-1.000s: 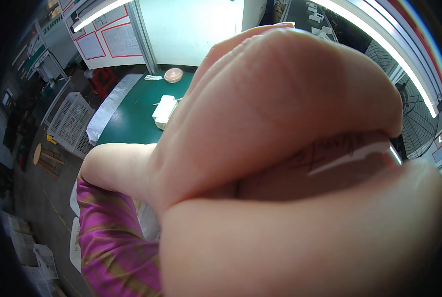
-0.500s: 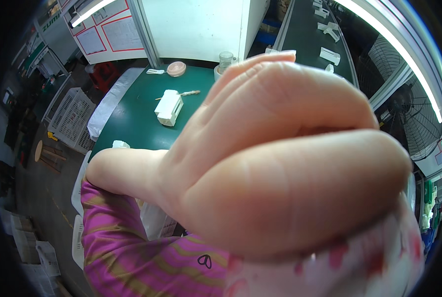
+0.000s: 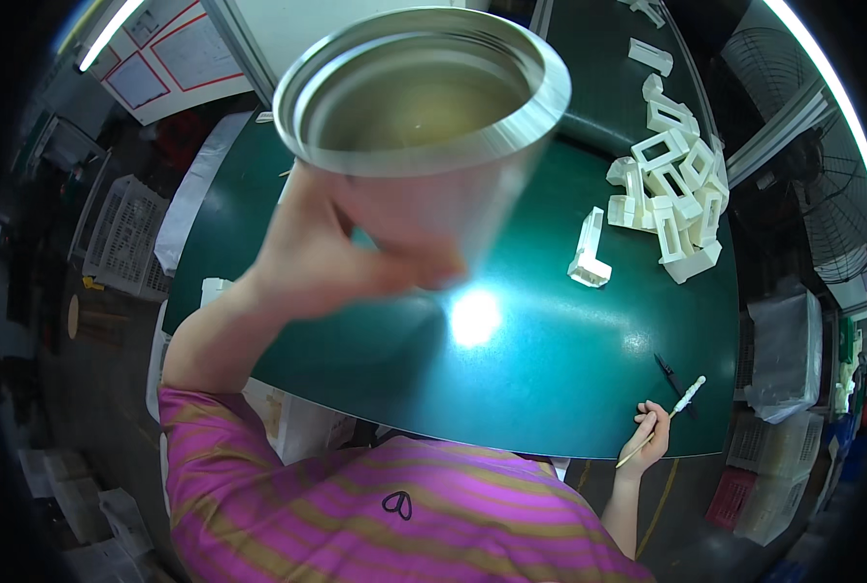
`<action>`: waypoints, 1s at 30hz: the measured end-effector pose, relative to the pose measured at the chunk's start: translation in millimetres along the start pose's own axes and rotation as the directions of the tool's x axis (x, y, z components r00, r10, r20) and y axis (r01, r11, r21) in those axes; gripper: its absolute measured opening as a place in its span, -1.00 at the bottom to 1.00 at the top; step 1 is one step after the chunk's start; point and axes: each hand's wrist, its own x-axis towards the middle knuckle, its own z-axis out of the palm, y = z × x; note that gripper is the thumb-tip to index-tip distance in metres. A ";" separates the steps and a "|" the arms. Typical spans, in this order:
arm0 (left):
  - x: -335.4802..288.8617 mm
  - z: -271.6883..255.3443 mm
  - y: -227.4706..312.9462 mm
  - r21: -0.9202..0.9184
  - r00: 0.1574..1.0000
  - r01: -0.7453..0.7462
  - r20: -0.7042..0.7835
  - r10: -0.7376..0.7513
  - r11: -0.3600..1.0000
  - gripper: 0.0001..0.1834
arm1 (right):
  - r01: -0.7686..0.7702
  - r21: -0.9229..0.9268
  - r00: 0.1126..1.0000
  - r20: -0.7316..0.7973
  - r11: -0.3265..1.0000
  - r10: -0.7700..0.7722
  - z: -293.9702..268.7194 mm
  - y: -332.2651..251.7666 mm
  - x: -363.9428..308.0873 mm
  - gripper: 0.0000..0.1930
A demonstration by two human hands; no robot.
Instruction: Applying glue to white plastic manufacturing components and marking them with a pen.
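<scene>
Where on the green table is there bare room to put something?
The green table has a bare patch between the striped shirt, the lone white part and the right hand. The white pile crowds the far right. The round container hides some surface behind it.

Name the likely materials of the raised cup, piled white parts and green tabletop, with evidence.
Cup: rim looks like polished metal, with bright ring-shaped reflections; blurred body unclear.
White parts: probably moulded plastic, fairly matt, with even colour and crisp openings.
Tabletop: smooth, glossy, perhaps rubber or plastic sheet, given the bright glare.
</scene>
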 end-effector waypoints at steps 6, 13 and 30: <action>58.2 -63.8 -82.1 0.043 0.891 0.192 -0.426 -0.155 0.981 -0.26 | 0.027 -0.008 0.999 0.017 1.000 -0.027 0.0 -3.6 1.7 -0.80; 109.8 -126.2 -236.2 0.116 0.718 0.239 -0.689 -0.095 0.964 -0.08 | 0.032 -0.053 0.999 0.038 0.998 -0.030 -0.7 -5.4 2.2 -0.82; 114.7 -168.5 -394.6 0.181 0.529 0.419 -0.845 -0.077 0.890 0.27 | 0.033 -0.113 0.999 0.025 0.993 -0.030 0.0 -11.7 8.9 -0.82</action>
